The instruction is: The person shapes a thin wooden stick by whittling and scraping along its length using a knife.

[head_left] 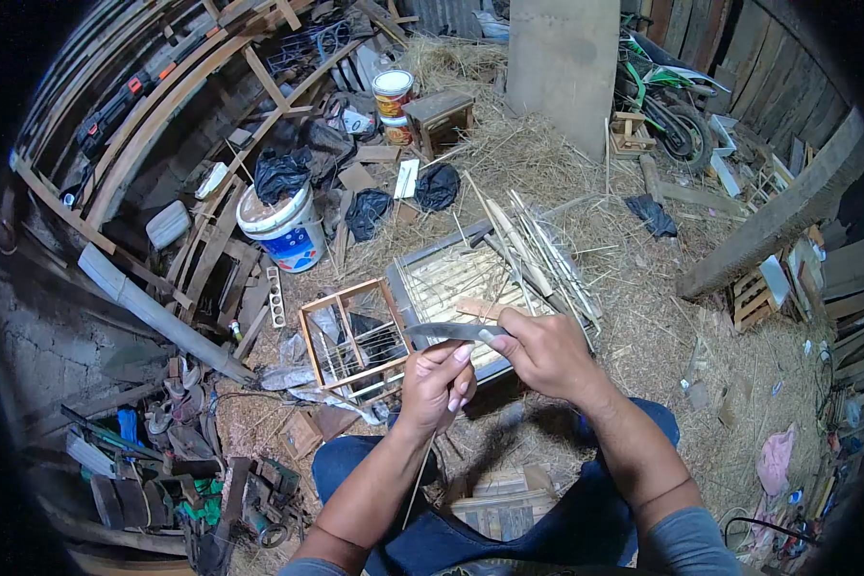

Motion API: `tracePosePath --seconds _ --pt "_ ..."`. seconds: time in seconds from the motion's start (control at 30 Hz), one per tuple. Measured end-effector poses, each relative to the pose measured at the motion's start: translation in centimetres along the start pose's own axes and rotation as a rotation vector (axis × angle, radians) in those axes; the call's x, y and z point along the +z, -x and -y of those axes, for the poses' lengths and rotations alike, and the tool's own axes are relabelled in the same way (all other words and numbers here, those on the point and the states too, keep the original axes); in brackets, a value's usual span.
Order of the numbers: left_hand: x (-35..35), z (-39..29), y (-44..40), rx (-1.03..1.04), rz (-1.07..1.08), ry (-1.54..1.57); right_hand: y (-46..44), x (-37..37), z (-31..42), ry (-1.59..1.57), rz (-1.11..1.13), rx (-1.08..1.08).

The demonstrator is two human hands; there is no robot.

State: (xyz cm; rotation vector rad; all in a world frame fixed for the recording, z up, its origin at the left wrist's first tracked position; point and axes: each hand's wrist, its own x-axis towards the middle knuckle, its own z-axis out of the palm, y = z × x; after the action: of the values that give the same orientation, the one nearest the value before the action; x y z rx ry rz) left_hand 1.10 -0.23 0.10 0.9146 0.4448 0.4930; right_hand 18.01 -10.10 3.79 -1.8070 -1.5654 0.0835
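My right hand (547,350) is closed round a knife, its thumb along the blade. The grey knife blade (440,330) points left, just above my left fingers. My left hand (434,386) pinches a thin pale strip (417,490), which hangs down toward my lap; its upper end is hidden by my fingers and the blade. Just beyond both hands lies a framed slatted board (442,274) bearing loose strips and sticks. Left of it is a small wooden frame (309,331) with thin bars across it. A flat brown wooden piece (478,307) shows behind the blade.
Split sticks (523,240) lie across the board's right side. A white bucket (276,228) with a black bag stands at the left, near a wooden stool (439,120). A slanted post (778,211) rises at the right. Straw and shavings (643,278) cover the floor.
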Motion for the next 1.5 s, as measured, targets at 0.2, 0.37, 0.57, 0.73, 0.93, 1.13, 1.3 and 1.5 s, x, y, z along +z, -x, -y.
tracePosePath --seconds 0.2,0.37,0.57,0.73,0.93,1.13,1.3,1.5 --pt "0.0 0.2 0.1 0.000 0.055 0.093 -0.5 -1.4 -2.3 0.021 0.112 0.220" --pt "0.0 0.2 0.0 0.025 0.005 0.037 0.5 0.7 0.1 -0.031 0.125 -0.001" --pt "0.1 -0.5 -0.1 -0.024 -0.028 -0.015 0.0 0.7 -0.6 -0.045 0.019 -0.027" --pt "0.0 -0.5 0.3 0.014 -0.036 -0.075 -0.4 -0.5 -2.8 0.085 0.065 0.143" --pt "0.1 -0.2 0.3 -0.022 -0.070 -0.063 0.2 0.4 -0.3 0.020 0.066 0.072" --pt "0.1 -0.5 0.3 -0.014 -0.050 -0.125 -0.3 0.3 0.0 -0.048 0.046 0.064" --pt "0.0 -0.4 0.5 0.028 -0.032 -0.103 -0.3 -0.6 -2.0 0.050 0.098 0.150" --pt "0.1 0.1 0.1 0.028 -0.037 -0.068 0.4 0.7 -0.4 0.054 0.174 0.037"
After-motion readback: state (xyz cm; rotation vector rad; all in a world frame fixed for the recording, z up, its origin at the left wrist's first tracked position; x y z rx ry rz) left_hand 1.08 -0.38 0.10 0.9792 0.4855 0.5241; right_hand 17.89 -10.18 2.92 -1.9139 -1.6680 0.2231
